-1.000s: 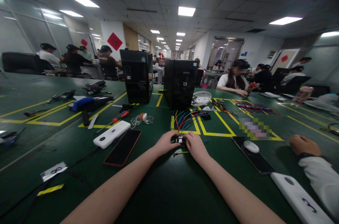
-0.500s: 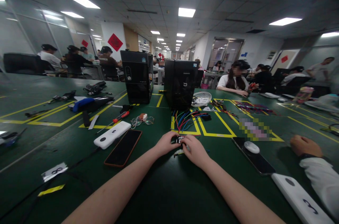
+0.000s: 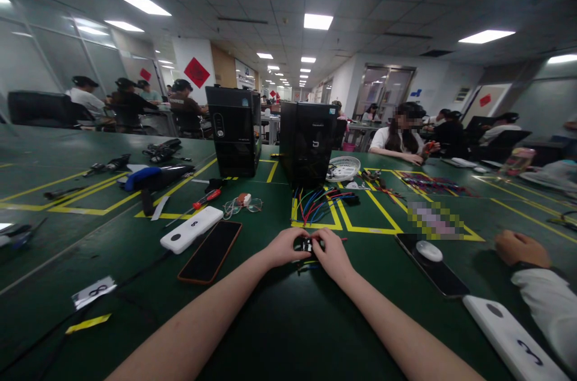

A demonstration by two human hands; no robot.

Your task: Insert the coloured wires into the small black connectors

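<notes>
My left hand and my right hand meet in front of me over the green table, fingers bent and closed on a small black-and-white part between them. Fingers cover much of it, so its exact kind does not show. Thin wire ends stick out around it, a reddish one past my right hand and a few dark and yellow-green ones below. Just beyond the hands lies a bundle of red, blue and green wires inside a yellow tape outline.
Two black computer cases stand behind the wires. On the left lie a phone, a white power bank, glasses and a red-handled screwdriver. To the right are another phone, a second power bank and another person's hand.
Both hands have shifted slightly, the right-hand fingers standing more upright, and more of the small part shows between them. The reddish wire end now sticks out right of my right hand.
</notes>
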